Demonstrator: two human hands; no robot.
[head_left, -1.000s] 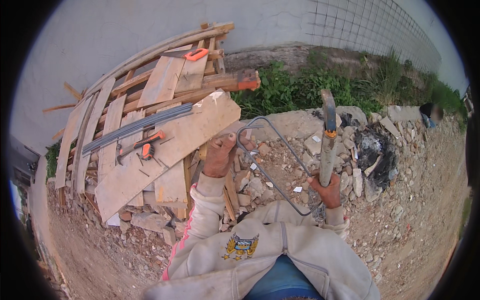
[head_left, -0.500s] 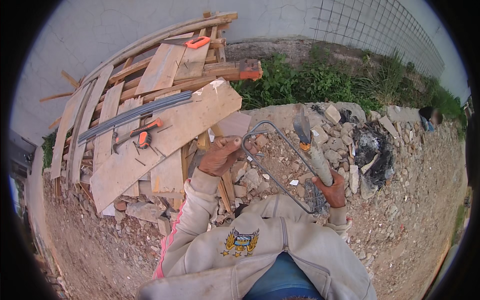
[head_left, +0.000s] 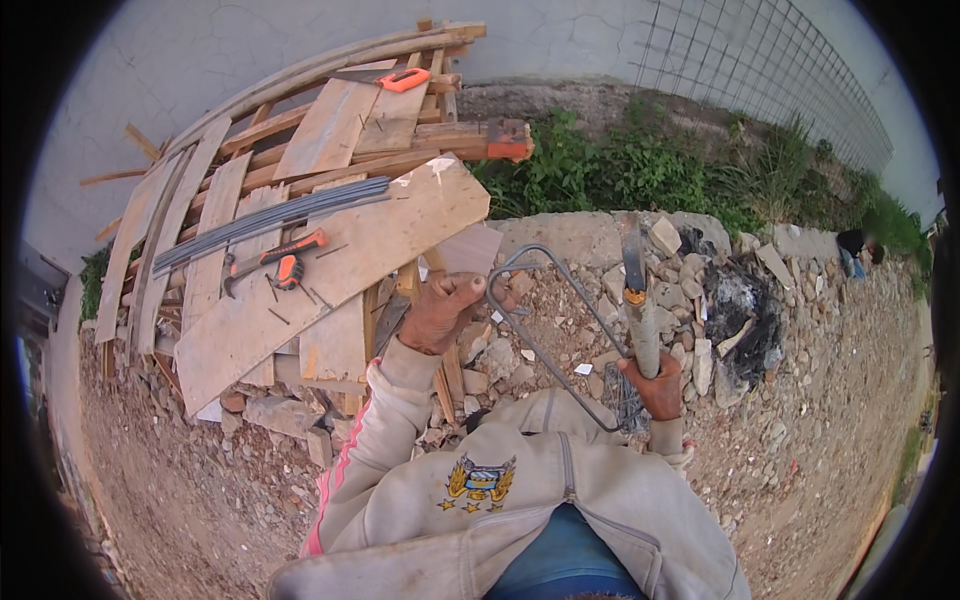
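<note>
Head view: At the centre of the frame, a worker's left hand (head_left: 441, 314) pinches one corner of a bent steel rod (head_left: 545, 364), while the right hand (head_left: 655, 386) wraps around a hammer-like tool (head_left: 644, 325); upper left, a claw hammer (head_left: 282, 253) and straight steel rods (head_left: 270, 222) lie on planks (head_left: 390, 240).

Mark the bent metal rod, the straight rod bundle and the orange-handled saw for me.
Bent metal rod (head_left: 545, 360): head view, on its lower long side.
Straight rod bundle (head_left: 270, 221): head view, around mid-length.
Orange-handled saw (head_left: 394, 79): head view, on the handle.
</note>
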